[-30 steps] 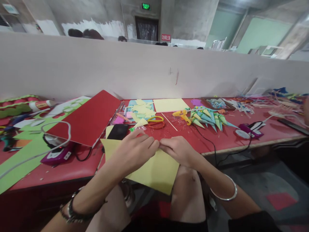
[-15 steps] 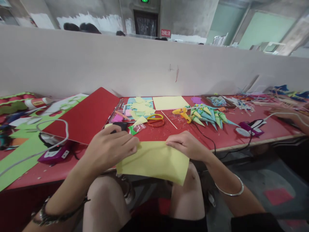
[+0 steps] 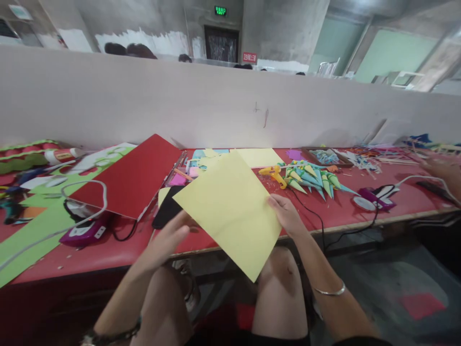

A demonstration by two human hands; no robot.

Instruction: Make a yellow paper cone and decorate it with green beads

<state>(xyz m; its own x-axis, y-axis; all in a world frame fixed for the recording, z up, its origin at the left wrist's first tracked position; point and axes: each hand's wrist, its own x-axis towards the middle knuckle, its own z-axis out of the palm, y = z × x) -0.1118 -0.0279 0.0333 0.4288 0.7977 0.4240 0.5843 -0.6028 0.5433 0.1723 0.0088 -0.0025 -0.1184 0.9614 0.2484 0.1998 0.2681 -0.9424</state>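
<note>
A sheet of yellow paper (image 3: 234, 206) hangs in the air over the table's front edge, turned so one corner points down toward my knees. My right hand (image 3: 286, 214) pinches its right edge between thumb and fingers. To the left of the sheet is my left hand (image 3: 171, 242), slightly blurred, its fingers apart and holding nothing. Its fingertips come close to the sheet's lower left edge; whether they touch is unclear. Behind the sheet lie small yellow paper pieces (image 3: 207, 161), partly covered by it. Near my left hand rests a flat black object (image 3: 169, 209).
On the red table (image 3: 345, 216) lie a yellow glue gun (image 3: 273, 175), a bunch of blue and yellow paper cones (image 3: 313, 178) and a red board (image 3: 129, 178). Purple devices with cables (image 3: 84, 230) sit at both sides. Another person's hand (image 3: 442, 168) is at far right.
The yellow sheet, earlier held bent by both hands, is now opened flat and rotated. My left hand has let go and moved down, away from it; my right hand still grips it.
</note>
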